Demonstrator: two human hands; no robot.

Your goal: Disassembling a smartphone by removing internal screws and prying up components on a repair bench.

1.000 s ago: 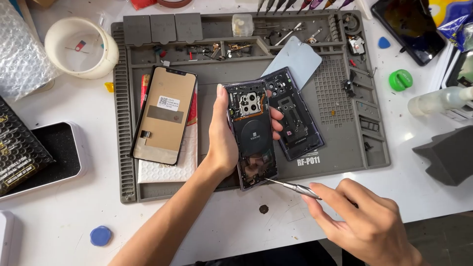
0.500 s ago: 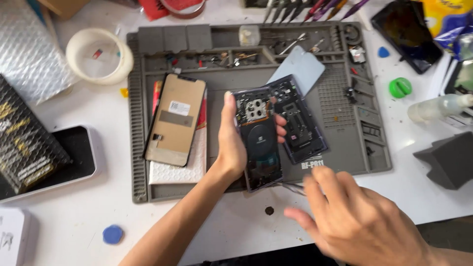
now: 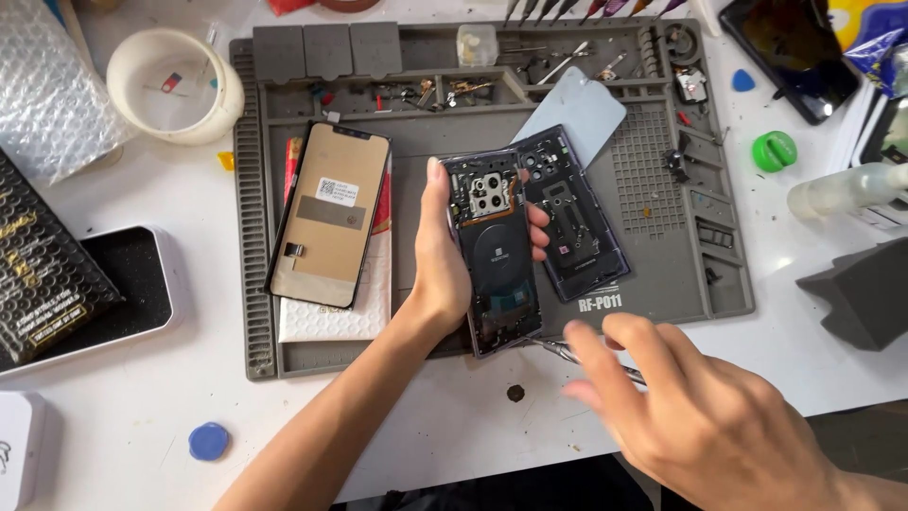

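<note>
My left hand (image 3: 440,274) grips an opened phone (image 3: 492,251) by its edges, over the grey work mat (image 3: 662,189). The phone's inside faces up, showing a camera module and a round coil. Its purple back cover (image 3: 572,222) lies on the mat just to the right, touching the phone. My right hand (image 3: 700,416) hovers blurred at the lower right with fingers spread. Metal tweezers (image 3: 558,350) lie by the phone's lower end, their far part hidden under those fingers.
A detached screen (image 3: 326,213) rests on a white pad at the mat's left. The mat's top tray (image 3: 426,90) holds screws and small parts. Around the mat are a white bowl (image 3: 170,85), a blue pick (image 3: 208,441), a green cap (image 3: 774,149) and a dark foam block (image 3: 865,293).
My right hand had the tweezers pinched at the phone's lower end; it has since opened and shifted right, with the tweezers now under its fingers. The left hand and phone stay put.
</note>
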